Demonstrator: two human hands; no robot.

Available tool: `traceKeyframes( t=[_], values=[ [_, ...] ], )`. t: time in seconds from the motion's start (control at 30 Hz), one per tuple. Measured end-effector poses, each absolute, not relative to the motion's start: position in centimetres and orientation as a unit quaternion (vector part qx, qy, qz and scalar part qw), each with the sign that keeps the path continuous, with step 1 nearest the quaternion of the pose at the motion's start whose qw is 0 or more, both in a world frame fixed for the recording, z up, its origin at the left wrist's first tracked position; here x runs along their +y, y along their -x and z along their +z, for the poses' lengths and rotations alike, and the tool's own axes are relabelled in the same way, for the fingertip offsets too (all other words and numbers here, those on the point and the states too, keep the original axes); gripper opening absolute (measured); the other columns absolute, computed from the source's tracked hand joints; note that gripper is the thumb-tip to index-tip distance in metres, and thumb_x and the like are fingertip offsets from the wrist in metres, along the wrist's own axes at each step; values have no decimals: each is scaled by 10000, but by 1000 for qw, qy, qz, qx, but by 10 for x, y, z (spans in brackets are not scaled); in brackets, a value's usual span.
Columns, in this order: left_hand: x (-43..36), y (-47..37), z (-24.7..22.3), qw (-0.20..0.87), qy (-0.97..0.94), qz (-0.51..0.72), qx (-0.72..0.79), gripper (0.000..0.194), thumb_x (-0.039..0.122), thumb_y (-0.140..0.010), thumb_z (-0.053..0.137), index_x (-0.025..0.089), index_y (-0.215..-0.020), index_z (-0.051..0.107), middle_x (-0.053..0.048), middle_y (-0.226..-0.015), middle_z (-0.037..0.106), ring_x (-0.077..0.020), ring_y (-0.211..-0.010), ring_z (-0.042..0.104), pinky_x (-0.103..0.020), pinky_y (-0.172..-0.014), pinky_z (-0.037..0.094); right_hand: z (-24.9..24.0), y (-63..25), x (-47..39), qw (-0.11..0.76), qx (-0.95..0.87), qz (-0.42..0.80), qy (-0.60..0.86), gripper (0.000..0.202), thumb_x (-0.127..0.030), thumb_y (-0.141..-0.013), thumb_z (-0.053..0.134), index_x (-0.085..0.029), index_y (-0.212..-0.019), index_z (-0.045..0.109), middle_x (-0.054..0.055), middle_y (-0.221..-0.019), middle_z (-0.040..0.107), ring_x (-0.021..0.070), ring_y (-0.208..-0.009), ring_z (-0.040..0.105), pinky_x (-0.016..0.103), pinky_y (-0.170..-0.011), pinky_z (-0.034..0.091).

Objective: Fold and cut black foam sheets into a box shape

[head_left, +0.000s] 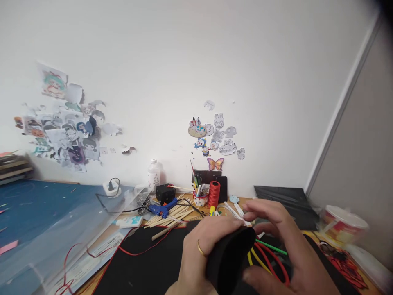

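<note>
Red thread spool (214, 194), glue gun (163, 209) and wooden sticks (172, 216) lie beyond both hands.

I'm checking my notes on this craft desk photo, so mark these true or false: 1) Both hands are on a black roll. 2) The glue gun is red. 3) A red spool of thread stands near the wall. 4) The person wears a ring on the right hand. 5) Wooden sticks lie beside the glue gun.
1) True: the left hand and right hand both grip the black roll.
2) False: the glue gun is blue.
3) True: the red spool stands upright by the wall, next to a pen cup.
4) False: the ring is on the left hand.
5) True: the wooden sticks lie in a loose pile against the glue gun.
</note>
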State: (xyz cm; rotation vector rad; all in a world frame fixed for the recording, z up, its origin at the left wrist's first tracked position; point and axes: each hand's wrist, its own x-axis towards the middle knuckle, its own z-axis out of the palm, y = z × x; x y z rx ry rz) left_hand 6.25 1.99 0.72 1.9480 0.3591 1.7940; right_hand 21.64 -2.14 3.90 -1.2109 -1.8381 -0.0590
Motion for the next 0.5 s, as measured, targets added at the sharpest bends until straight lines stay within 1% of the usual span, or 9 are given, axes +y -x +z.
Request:
traceKeyframes(
  t=[0.07,0.13,0.2,0.27,0.33,0.37,0.43,0.5],
  values=[
    [27,-59,3,136,-741,646,125,499,160,-780,599,284,-1246,470,-62,-1136,623,-226,-1033,578,-326,-885,454,35,-214,-20,451,-747,-27,488,702,-430,-646,700,-313,-1249,358,74,-1234,512,274,-989,589,344,-758,528],
    [35,-58,-3,51,-754,640,138,493,156,-821,531,264,-1289,421,-86,-1154,609,-229,-1046,568,-345,-888,451,28,-211,-16,433,-767,12,474,812,-411,-611,730,-302,-1304,320,91,-1278,493,316,-1065,550,394,-830,505],
    [42,-58,-10,-23,-751,638,171,485,136,-861,446,264,-1323,371,-82,-1161,606,-220,-1066,552,-351,-901,439,18,-205,-11,427,-781,73,451,873,-407,-614,727,-287,-1354,280,94,-1330,462,339,-1147,488,427,-895,469],
    [47,-61,-16,-74,-749,629,196,475,144,-886,374,249,-1348,333,-80,-1181,589,-214,-1100,523,-355,-935,409,8,-197,-4,457,-772,124,424,835,-414,-665,685,-277,-1374,266,77,-1372,422,328,-1221,412,432,-947,430],
    [50,-65,-20,-80,-747,625,210,486,170,-886,349,231,-1365,294,-89,-1221,545,-216,-1130,488,-365,-973,370,1,-189,2,506,-744,156,407,710,-391,-738,620,-271,-1361,301,57,-1381,415,291,-1257,369,416,-989,390],
    [50,-67,-21,-69,-749,623,213,519,187,-868,377,225,-1374,267,-98,-1255,507,-228,-1150,464,-382,-990,349,-1,-187,5,525,-729,167,406,639,-372,-768,590,-268,-1344,334,51,-1371,430,272,-1257,374,405,-1001,378],
    [49,-70,-19,-19,-766,606,213,669,191,-791,475,213,-1395,189,-117,-1339,393,-268,-1218,381,-428,-1022,304,-2,-186,10,546,-699,185,423,526,-351,-804,548,-264,-1302,404,44,-1337,474,243,-1231,417,387,-1004,374],
    [45,-70,-14,66,-796,564,208,818,163,-712,550,202,-1408,124,-120,-1416,259,-298,-1293,260,-445,-1054,255,-1,-192,14,564,-657,193,461,450,-357,-813,538,-269,-1250,471,36,-1303,510,229,-1204,451,376,-995,384]
  ],
)
